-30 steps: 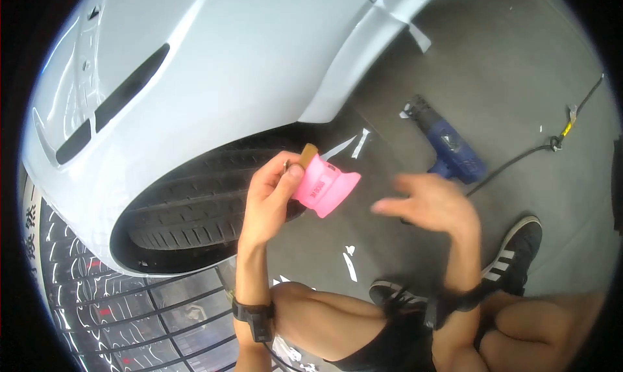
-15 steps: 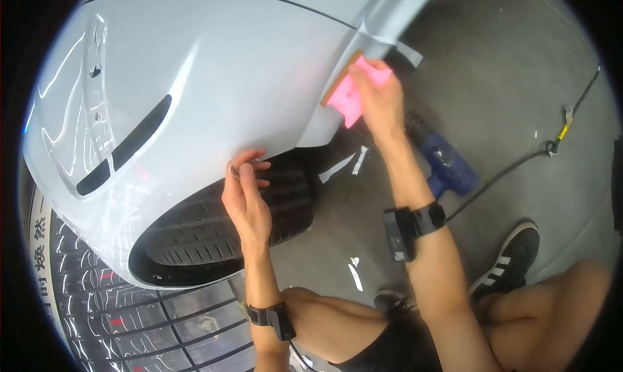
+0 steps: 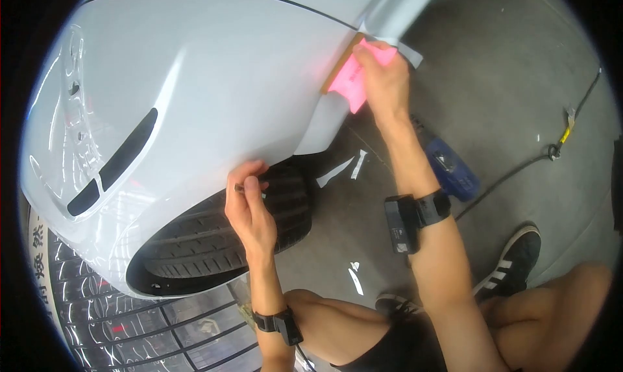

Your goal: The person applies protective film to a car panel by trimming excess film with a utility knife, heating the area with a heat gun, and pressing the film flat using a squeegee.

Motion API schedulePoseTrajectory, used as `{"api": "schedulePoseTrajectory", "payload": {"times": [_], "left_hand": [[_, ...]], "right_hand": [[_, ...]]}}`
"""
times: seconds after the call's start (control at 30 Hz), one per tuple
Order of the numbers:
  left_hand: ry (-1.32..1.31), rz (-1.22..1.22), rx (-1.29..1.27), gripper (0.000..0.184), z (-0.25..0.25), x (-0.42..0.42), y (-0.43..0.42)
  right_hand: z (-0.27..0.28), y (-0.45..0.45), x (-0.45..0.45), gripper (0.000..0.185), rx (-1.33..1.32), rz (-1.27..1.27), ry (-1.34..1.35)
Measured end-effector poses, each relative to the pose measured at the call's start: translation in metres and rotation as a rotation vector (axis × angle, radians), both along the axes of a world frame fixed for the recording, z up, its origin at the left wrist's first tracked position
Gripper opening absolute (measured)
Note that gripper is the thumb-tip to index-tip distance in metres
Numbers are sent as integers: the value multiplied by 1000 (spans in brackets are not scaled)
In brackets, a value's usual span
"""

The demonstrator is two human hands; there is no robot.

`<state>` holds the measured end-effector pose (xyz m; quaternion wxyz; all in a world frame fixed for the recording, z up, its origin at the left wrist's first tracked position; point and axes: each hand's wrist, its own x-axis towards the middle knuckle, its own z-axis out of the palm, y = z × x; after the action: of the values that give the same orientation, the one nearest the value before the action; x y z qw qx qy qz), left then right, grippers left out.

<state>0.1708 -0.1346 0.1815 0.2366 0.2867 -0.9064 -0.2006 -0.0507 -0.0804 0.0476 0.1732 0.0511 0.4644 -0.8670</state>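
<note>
In my right hand (image 3: pixel 384 80) is a pink squeegee (image 3: pixel 354 80) with a brown edge. That edge lies against the lower side of the white car panel (image 3: pixel 246 80), just below the dark panel seam. A strip of white film (image 3: pixel 410 55) sticks out past the panel beside my knuckles. My left hand (image 3: pixel 250 206) is at the wheel arch lip, in front of the tyre (image 3: pixel 195 245), with curled fingers. A small dark slim object pokes out between those fingers; its kind is not clear.
A blue heat gun (image 3: pixel 452 167) lies on the floor beyond my right forearm, with a black cable (image 3: pixel 506 184) running right. White film scraps (image 3: pixel 335 172) are on the floor by the tyre. A gridded, shiny surface (image 3: pixel 149 330) lies at lower left.
My right hand has moved the squeegee slightly up along the panel, toward the seam. My left hand stays at the wheel arch, a little lower in view.
</note>
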Motion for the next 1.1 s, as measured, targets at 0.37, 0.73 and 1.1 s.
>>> {"api": "schedulePoseTrajectory", "payload": {"times": [0.37,0.73,1.1], "left_hand": [[-49,-19,45,29,7,2,-2],[-62,-101,242,31,17,27,-2],[7,-165,504,37,23,34,21]], "right_hand": [[-1,-3,38,42,286,326,179],[16,-37,163,19,185,168,85],[3,-9,209,31,131,421,22]]}}
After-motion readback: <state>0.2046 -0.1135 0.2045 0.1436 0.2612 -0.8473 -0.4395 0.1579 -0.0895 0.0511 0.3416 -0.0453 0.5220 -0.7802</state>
